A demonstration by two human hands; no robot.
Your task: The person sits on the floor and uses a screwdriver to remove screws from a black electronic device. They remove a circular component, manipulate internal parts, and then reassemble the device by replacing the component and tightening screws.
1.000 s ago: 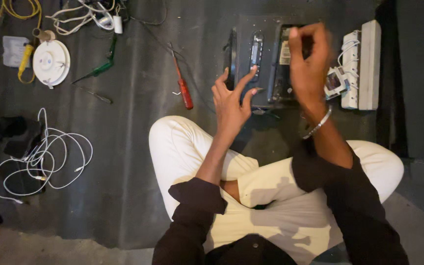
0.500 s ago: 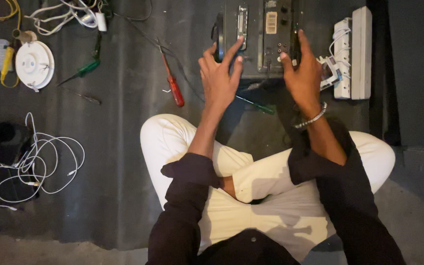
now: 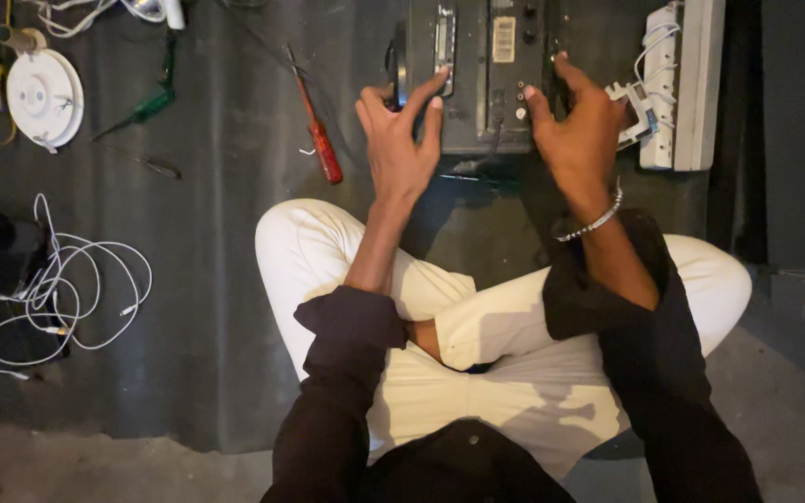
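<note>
At top centre of the frame, the black radio-like electronic unit (image 3: pixel 482 74) lies on the dark floor mat (image 3: pixel 216 279), casing unopened, both hands spread-fingered on it, left hand (image 3: pixel 401 140) and right hand (image 3: pixel 578 130) clasping nothing, the red-handled screwdriver (image 3: pixel 317 130) lying unused alongside.

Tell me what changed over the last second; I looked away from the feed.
Both hands shifted on the black device: the right hand, previously lifted above it, came down onto its right side; the left hand now fingers its left face. The red screwdriver and white cable stayed put.
</note>
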